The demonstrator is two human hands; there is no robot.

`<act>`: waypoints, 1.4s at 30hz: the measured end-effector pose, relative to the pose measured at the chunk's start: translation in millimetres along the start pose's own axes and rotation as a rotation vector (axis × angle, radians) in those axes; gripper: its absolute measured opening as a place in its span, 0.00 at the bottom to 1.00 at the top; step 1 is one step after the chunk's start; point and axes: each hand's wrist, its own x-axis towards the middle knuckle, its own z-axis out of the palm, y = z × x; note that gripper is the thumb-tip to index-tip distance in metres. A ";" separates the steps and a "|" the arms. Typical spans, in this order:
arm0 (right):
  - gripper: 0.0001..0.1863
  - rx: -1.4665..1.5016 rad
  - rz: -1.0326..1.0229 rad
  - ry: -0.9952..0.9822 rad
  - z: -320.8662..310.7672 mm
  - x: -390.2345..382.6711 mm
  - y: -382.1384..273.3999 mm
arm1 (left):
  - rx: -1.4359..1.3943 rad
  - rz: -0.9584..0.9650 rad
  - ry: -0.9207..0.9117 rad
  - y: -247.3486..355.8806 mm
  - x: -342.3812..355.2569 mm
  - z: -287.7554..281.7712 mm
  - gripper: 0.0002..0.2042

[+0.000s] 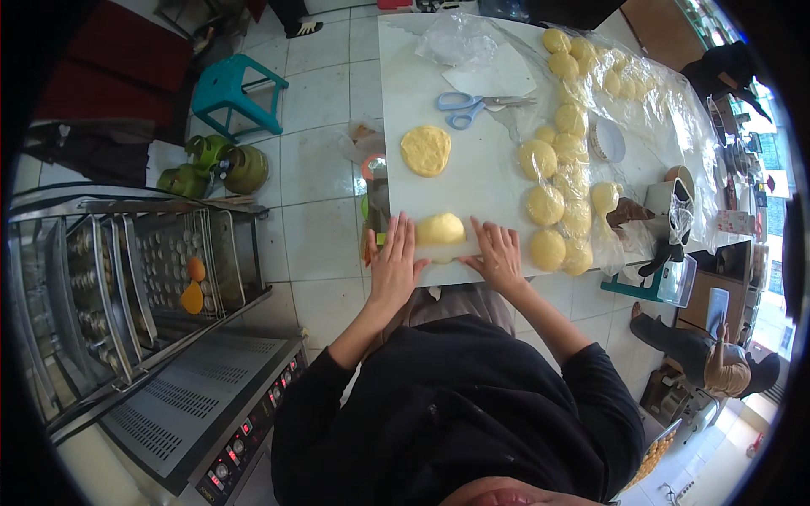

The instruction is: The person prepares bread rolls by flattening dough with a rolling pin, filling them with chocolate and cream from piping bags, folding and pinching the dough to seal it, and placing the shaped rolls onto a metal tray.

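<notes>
A pale rolling pin point(447, 251) lies across a piece of yellow dough point(440, 228) near the front edge of the white table point(489, 190). My left hand point(394, 263) rests flat on the pin's left end, fingers stretched forward. On its right end lies my right hand point(499, 255), with the fingers extended and slightly spread. Neither hand wraps round the pin. Beyond them is a flattened round of dough point(425, 151). Several dough balls point(546, 205) stand in rows to the right, partly under clear plastic sheet point(666, 110).
Blue-handled scissors point(462, 115) and crumpled clear plastic point(460, 40) lie farther back. A white round container point(607, 141) stands among the dough. Left are a tray rack point(126, 287), an oven-like appliance point(194, 396), gas cylinders point(245, 169) and a teal stool point(232, 93). Another person point(717, 363) is at right.
</notes>
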 end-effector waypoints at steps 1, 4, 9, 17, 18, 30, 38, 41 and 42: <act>0.35 0.030 0.073 0.038 2.2 8.2 1.0 | 0.000 0.008 0.005 -2.3 12.9 3.7 0.27; 0.35 -0.169 0.082 0.277 -2.7 59.1 7.2 | 0.111 -0.150 -0.011 -13.6 62.7 7.0 0.29; 0.33 -0.110 0.161 0.322 -15.9 118.3 19.6 | 0.119 -0.233 0.117 -37.1 123.1 16.1 0.28; 0.34 -0.017 0.039 0.015 -0.2 11.4 -11.6 | -0.022 -0.045 0.074 -16.5 8.1 24.4 0.30; 0.34 0.096 -0.001 -0.046 -3.9 5.8 -13.8 | -0.084 -0.065 0.099 -13.9 -5.8 27.1 0.28; 0.19 0.239 -0.058 0.051 9.2 77.8 -21.9 | 0.015 0.121 0.445 -91.4 -93.8 -9.4 0.13; 0.13 0.793 -0.033 -0.090 -62.8 67.7 -20.3 | -0.132 -0.206 0.770 -96.4 -78.0 -21.6 0.13; 0.21 0.954 0.074 0.002 -113.3 73.2 -7.4 | -0.272 -0.332 0.820 -95.3 -72.8 -14.0 0.14; 0.25 1.026 0.056 0.131 -122.7 72.7 -7.8 | -0.319 -0.403 0.816 -96.6 -72.3 -8.2 0.15</act>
